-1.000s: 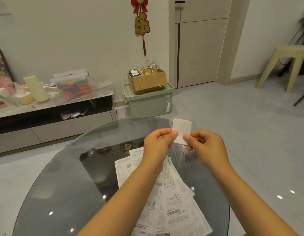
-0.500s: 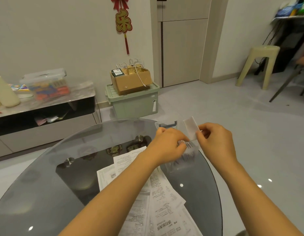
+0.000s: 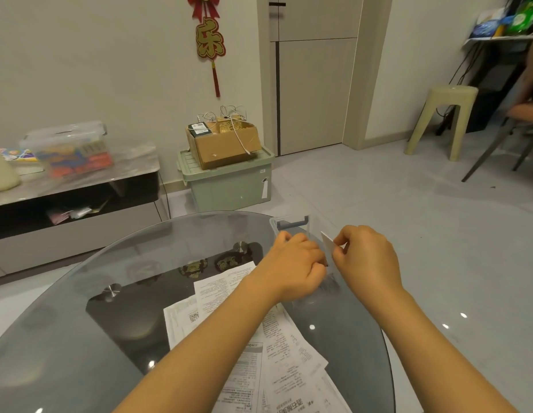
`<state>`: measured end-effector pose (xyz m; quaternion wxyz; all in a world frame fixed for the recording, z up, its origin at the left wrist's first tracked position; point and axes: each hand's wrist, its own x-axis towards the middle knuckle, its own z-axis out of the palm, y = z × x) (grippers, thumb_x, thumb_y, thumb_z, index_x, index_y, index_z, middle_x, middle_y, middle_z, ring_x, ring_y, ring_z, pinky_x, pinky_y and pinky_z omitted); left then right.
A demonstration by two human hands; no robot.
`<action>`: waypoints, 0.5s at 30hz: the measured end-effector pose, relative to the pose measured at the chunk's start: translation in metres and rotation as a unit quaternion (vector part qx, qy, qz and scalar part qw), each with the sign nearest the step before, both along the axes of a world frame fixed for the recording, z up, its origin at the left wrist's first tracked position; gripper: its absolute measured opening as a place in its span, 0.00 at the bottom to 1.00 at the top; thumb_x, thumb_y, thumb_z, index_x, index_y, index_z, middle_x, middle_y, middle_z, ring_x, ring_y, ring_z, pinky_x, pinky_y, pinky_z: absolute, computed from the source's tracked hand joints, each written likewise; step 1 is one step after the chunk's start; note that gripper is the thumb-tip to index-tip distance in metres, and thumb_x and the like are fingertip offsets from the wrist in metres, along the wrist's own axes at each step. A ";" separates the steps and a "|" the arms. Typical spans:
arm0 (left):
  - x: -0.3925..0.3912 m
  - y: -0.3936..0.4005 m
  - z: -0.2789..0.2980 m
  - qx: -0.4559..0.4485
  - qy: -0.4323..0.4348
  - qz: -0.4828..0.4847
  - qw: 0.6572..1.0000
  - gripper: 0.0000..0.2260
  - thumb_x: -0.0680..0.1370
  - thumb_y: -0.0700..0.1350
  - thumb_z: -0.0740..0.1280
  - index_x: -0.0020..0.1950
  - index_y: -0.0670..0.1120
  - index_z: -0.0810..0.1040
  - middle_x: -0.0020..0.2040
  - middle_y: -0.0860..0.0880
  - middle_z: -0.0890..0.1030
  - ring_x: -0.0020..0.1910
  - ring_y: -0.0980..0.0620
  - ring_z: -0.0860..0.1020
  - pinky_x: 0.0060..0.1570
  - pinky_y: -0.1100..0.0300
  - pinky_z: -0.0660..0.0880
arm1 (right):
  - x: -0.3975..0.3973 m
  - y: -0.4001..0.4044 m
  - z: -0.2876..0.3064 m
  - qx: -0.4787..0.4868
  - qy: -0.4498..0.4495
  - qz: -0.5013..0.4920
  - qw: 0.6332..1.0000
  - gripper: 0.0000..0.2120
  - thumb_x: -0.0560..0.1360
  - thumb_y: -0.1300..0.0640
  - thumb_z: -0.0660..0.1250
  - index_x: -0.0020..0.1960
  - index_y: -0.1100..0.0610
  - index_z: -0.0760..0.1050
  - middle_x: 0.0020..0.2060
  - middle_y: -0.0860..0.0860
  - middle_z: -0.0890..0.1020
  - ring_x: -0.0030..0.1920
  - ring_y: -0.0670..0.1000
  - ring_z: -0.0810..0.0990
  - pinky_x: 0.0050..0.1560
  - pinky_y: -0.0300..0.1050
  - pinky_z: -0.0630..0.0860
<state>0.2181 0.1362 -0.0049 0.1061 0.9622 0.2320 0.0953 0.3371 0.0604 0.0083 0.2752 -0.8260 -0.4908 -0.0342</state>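
Head view: a small white rectangular card (image 3: 327,245) is pinched edge-on by the right hand (image 3: 367,257), over the far edge of the round grey glass table (image 3: 80,338). The left hand (image 3: 295,263) is curled just beside it; what it grips cannot be told.

Here's the round glass table (image 3: 80,338), smoky grey, ceiling lights glinting off its top. Through the glass you can see the dark base and its round metal fittings (image 3: 111,290). A loose spread of printed papers (image 3: 277,353) lies overlapping across the near middle and runs towards the near edge, one sheet showing a small square code. Over at the far right edge sits a clear box (image 3: 292,223) with a grey latch, right on the glass.
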 end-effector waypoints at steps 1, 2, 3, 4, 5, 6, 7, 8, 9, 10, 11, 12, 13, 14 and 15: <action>-0.001 0.000 -0.001 -0.002 -0.004 0.000 1.000 0.24 0.73 0.49 0.46 0.56 0.47 0.79 0.54 0.51 0.78 0.52 0.55 0.68 0.61 0.58 0.55 | -0.001 0.002 0.000 -0.018 -0.009 -0.006 1.000 0.07 0.75 0.61 0.62 0.47 0.58 0.79 0.44 0.55 0.78 0.40 0.55 0.75 0.36 0.42 0.67; -0.002 0.000 -0.001 -0.006 -0.008 0.000 1.000 0.24 0.73 0.49 0.46 0.56 0.47 0.79 0.54 0.51 0.78 0.52 0.55 0.68 0.61 0.58 0.55 | -0.002 0.005 0.000 -0.037 -0.018 -0.013 0.999 0.07 0.75 0.61 0.62 0.47 0.58 0.79 0.46 0.55 0.78 0.42 0.55 0.76 0.37 0.42 0.66; -0.002 -0.001 -0.001 -0.011 -0.011 -0.001 1.000 0.24 0.73 0.49 0.46 0.56 0.47 0.79 0.54 0.51 0.78 0.51 0.55 0.68 0.61 0.58 0.55 | -0.003 0.007 0.000 -0.054 -0.029 -0.023 0.998 0.07 0.75 0.61 0.62 0.47 0.57 0.79 0.47 0.54 0.77 0.44 0.55 0.76 0.37 0.42 0.66; -0.003 -0.001 -0.001 -0.017 -0.014 -0.001 1.000 0.24 0.73 0.48 0.46 0.56 0.48 0.79 0.54 0.51 0.78 0.50 0.56 0.67 0.61 0.57 0.55 | -0.004 0.008 0.000 -0.070 -0.045 -0.033 0.996 0.08 0.75 0.60 0.62 0.47 0.56 0.79 0.48 0.53 0.77 0.45 0.55 0.77 0.37 0.42 0.65; -0.003 -0.002 0.000 -0.023 -0.020 -0.001 1.000 0.24 0.73 0.48 0.46 0.56 0.48 0.79 0.53 0.51 0.78 0.49 0.56 0.67 0.61 0.56 0.56 | -0.004 0.009 0.001 -0.086 -0.063 -0.041 0.993 0.08 0.75 0.59 0.62 0.48 0.55 0.80 0.48 0.52 0.77 0.47 0.55 0.77 0.37 0.42 0.65; -0.003 -0.003 0.000 -0.028 -0.028 -0.001 0.999 0.23 0.73 0.48 0.46 0.55 0.48 0.78 0.51 0.52 0.78 0.47 0.56 0.66 0.62 0.56 0.56 | -0.004 0.010 0.003 -0.103 -0.080 -0.044 0.991 0.08 0.75 0.56 0.62 0.48 0.54 0.80 0.49 0.52 0.77 0.48 0.54 0.77 0.38 0.42 0.64; -0.003 -0.004 0.001 -0.033 -0.036 0.002 0.999 0.23 0.72 0.48 0.47 0.56 0.49 0.77 0.49 0.52 0.78 0.47 0.57 0.66 0.62 0.55 0.56 | -0.003 0.010 0.004 -0.117 -0.090 -0.042 0.988 0.09 0.75 0.54 0.62 0.49 0.53 0.80 0.50 0.51 0.77 0.49 0.54 0.77 0.39 0.42 0.65; -0.003 -0.005 0.001 -0.038 -0.044 0.005 0.998 0.23 0.72 0.48 0.47 0.58 0.49 0.76 0.48 0.53 0.77 0.46 0.56 0.66 0.63 0.56 0.56 | -0.002 0.010 0.004 -0.129 -0.092 -0.035 0.987 0.09 0.75 0.53 0.62 0.50 0.52 0.80 0.51 0.51 0.76 0.50 0.54 0.77 0.39 0.42 0.65; -0.002 -0.005 0.001 -0.044 -0.047 0.008 0.998 0.23 0.72 0.48 0.47 0.61 0.50 0.75 0.47 0.53 0.75 0.46 0.56 0.66 0.63 0.57 0.55 | 0.000 0.010 0.005 -0.137 -0.088 -0.025 0.986 0.10 0.76 0.52 0.61 0.51 0.52 0.80 0.52 0.51 0.76 0.50 0.54 0.77 0.40 0.42 0.65; -0.002 -0.005 0.001 -0.047 -0.046 0.009 0.998 0.24 0.72 0.48 0.47 0.63 0.50 0.74 0.46 0.54 0.75 0.47 0.56 0.67 0.62 0.57 0.55 | 0.001 0.010 0.004 -0.143 -0.079 -0.013 0.986 0.10 0.76 0.52 0.61 0.51 0.52 0.80 0.52 0.51 0.76 0.50 0.55 0.77 0.40 0.42 0.65; -0.002 -0.005 0.002 -0.048 -0.040 0.008 0.998 0.25 0.72 0.48 0.47 0.64 0.51 0.73 0.46 0.54 0.74 0.47 0.56 0.67 0.62 0.57 0.55 | 0.003 0.009 0.004 -0.143 -0.066 -0.003 0.987 0.11 0.76 0.52 0.61 0.50 0.53 0.80 0.51 0.52 0.76 0.49 0.55 0.77 0.39 0.42 0.66; -0.001 -0.004 0.003 -0.047 -0.032 0.006 0.998 0.25 0.72 0.48 0.47 0.64 0.51 0.73 0.45 0.54 0.74 0.47 0.56 0.66 0.63 0.56 0.55 | 0.004 0.008 0.004 -0.137 -0.048 0.006 0.989 0.11 0.76 0.53 0.61 0.49 0.54 0.81 0.50 0.52 0.76 0.47 0.55 0.77 0.38 0.42 0.67; -0.001 -0.004 0.004 -0.045 -0.022 0.006 0.999 0.24 0.72 0.48 0.46 0.63 0.51 0.74 0.46 0.54 0.75 0.48 0.55 0.66 0.63 0.55 0.56 | 0.005 0.007 0.003 -0.126 -0.027 0.013 0.992 0.10 0.75 0.54 0.62 0.48 0.55 0.81 0.49 0.53 0.76 0.45 0.55 0.77 0.38 0.42 0.68; 0.000 -0.003 0.004 -0.042 -0.010 0.007 0.999 0.25 0.73 0.48 0.46 0.63 0.51 0.74 0.49 0.54 0.77 0.49 0.55 0.67 0.64 0.54 0.56 | 0.005 0.005 0.003 -0.113 -0.005 0.018 0.993 0.10 0.74 0.55 0.62 0.46 0.55 0.82 0.47 0.53 0.77 0.43 0.55 0.77 0.37 0.42 0.70; 0.001 -0.002 0.005 -0.039 0.006 0.009 0.999 0.25 0.73 0.48 0.45 0.63 0.52 0.75 0.53 0.53 0.77 0.51 0.54 0.67 0.64 0.53 0.56 | 0.007 0.003 0.003 -0.099 0.015 0.022 0.995 0.10 0.74 0.55 0.63 0.45 0.56 0.82 0.45 0.53 0.77 0.41 0.54 0.77 0.37 0.42 0.71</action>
